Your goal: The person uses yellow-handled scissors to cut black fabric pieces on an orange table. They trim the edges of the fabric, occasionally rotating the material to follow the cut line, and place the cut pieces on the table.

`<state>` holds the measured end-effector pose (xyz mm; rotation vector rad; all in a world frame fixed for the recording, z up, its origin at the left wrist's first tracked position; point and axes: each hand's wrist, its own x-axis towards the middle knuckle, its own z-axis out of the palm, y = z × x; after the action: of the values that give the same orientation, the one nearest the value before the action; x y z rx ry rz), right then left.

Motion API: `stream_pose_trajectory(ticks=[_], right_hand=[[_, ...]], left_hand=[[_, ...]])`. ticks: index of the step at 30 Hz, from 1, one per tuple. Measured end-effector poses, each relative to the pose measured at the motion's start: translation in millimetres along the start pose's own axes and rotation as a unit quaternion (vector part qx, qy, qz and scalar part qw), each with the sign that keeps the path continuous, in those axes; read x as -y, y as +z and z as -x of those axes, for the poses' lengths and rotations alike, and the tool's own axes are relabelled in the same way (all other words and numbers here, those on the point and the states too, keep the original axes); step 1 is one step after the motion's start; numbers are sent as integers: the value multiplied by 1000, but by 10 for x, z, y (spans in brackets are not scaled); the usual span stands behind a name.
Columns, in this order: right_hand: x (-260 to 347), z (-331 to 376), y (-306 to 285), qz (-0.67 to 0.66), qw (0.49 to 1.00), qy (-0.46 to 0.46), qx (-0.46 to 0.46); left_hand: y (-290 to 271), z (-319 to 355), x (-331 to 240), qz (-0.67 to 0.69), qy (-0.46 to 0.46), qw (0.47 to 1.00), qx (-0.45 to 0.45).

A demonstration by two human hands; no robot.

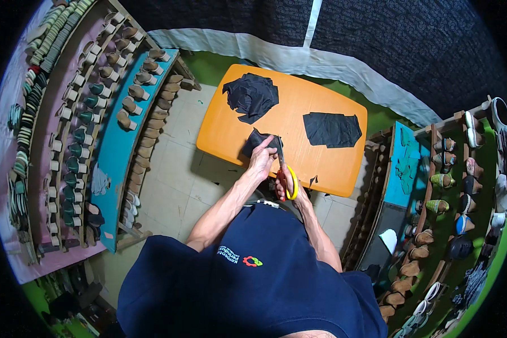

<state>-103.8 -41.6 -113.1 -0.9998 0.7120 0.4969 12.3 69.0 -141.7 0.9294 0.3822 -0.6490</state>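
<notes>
At the orange desk's (214,127) seven o'clock edge, black material (257,137) is pinched in the nearly closed left hand (261,160); scissors (281,155) are gripped by the curled right hand (300,192).

The tabletop (291,97) is in the frame's upper centre, with one fabric heap (252,96) on its upper left and one fabric stack (332,130) on its right. Near its lower edge are a fabric piece (255,138) and scissors (281,158). Shoe racks (116,163) stand left and right, the curtain (377,39) behind.
</notes>
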Motion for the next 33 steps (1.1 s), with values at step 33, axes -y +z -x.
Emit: stream_pose_trajectory(ticks=[33], right_hand=[[-209, 266, -133, 272, 956, -100, -55]], left_hand=[[-96, -43, -461, -224, 68, 970, 70]])
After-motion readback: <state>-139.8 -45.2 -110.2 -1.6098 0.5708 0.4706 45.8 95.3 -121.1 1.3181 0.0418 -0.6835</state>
